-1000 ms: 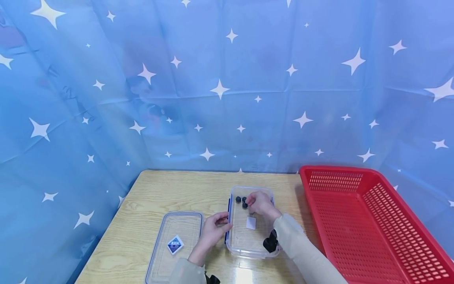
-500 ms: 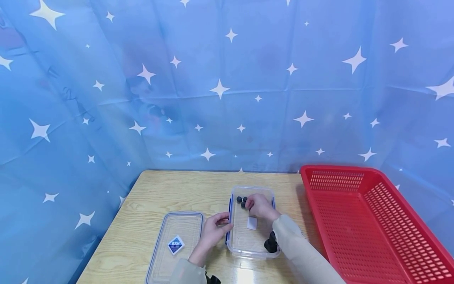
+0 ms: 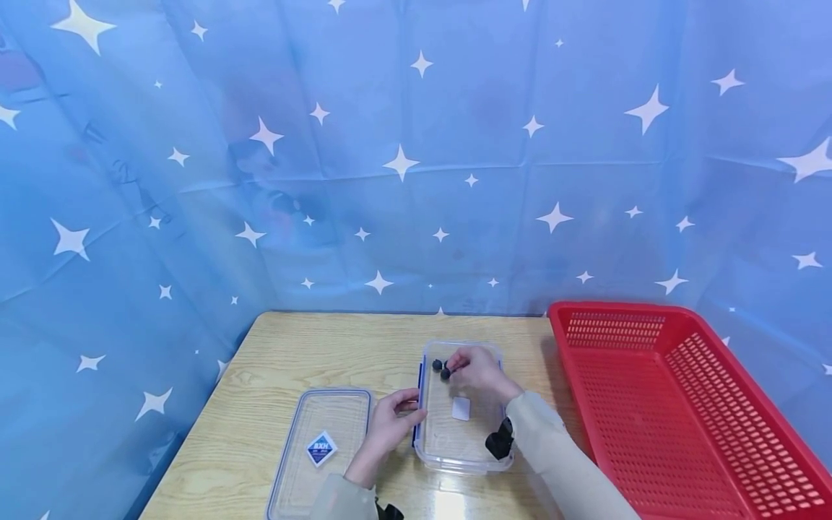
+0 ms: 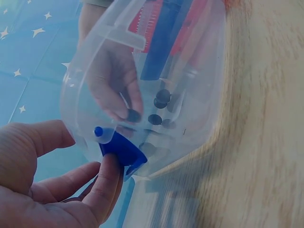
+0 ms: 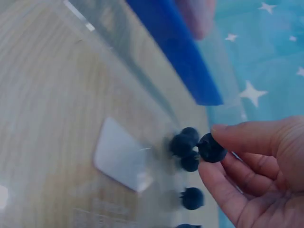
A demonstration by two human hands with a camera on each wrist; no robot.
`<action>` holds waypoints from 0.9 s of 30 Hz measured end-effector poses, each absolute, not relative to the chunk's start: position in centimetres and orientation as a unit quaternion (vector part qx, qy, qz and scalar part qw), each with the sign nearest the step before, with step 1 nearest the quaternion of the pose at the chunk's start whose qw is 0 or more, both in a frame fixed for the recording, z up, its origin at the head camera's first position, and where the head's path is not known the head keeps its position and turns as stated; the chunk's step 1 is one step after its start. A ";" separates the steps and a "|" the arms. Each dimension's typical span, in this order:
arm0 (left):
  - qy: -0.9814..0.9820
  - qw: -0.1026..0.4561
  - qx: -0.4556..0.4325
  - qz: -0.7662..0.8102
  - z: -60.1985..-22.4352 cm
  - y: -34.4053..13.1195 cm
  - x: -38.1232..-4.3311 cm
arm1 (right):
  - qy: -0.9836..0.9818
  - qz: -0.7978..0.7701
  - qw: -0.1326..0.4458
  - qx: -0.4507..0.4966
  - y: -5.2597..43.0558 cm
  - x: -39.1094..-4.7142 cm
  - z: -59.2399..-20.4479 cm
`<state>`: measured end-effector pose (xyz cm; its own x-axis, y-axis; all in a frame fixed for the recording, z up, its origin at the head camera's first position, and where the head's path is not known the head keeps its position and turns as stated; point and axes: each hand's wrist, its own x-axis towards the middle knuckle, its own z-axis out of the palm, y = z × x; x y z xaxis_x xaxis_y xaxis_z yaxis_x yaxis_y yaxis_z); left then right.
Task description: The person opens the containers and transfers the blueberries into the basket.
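A clear plastic food box (image 3: 448, 448) with blue side latches stands uncovered on the table. My left hand (image 3: 390, 422) holds its left side, fingertips on the blue latch (image 4: 124, 151) in the left wrist view. Over the box's far end, my right hand (image 3: 477, 370) pinches one dark blueberry (image 5: 211, 148) between thumb and finger. Several other blueberries (image 5: 192, 198) lie in the far part of the box, close below that hand. On the bottom nearer the middle shows a white square patch (image 3: 461, 409).
Left of the box lies a clear lid (image 3: 292, 440) with a blue seal and a blue-and-white diamond label (image 3: 321, 448). A large red basket (image 3: 627, 422) stands at the right. Behind the wooden table (image 3: 338, 347) hangs a blue star-patterned curtain (image 3: 351, 202).
My right hand has shifted slightly within the far end of the box and now covers one of the berries seen before. My left hand stays at the box's side.
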<state>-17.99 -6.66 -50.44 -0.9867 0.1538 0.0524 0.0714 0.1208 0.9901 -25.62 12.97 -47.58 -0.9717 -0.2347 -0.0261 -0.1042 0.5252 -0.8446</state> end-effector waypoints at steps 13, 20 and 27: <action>0.744 0.037 0.069 0.663 -50.4 -6.8 -17.8 | 0.847 -0.522 0.055 -0.089 14.3 -25.9 -43.2; 0.755 0.038 0.067 0.651 -50.5 -6.9 -18.0 | 0.843 -0.529 0.040 -0.090 15.7 -25.9 -41.2; 0.757 0.040 0.065 0.649 -50.4 -6.8 -17.9 | 0.833 -0.545 0.020 -0.088 18.5 -25.7 -39.2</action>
<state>-17.91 -6.77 -50.38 -0.9884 0.1500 0.0238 0.0464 0.1489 0.9878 -25.72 18.49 -39.20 -0.9836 -0.1688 0.0640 -0.1262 0.3896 -0.9123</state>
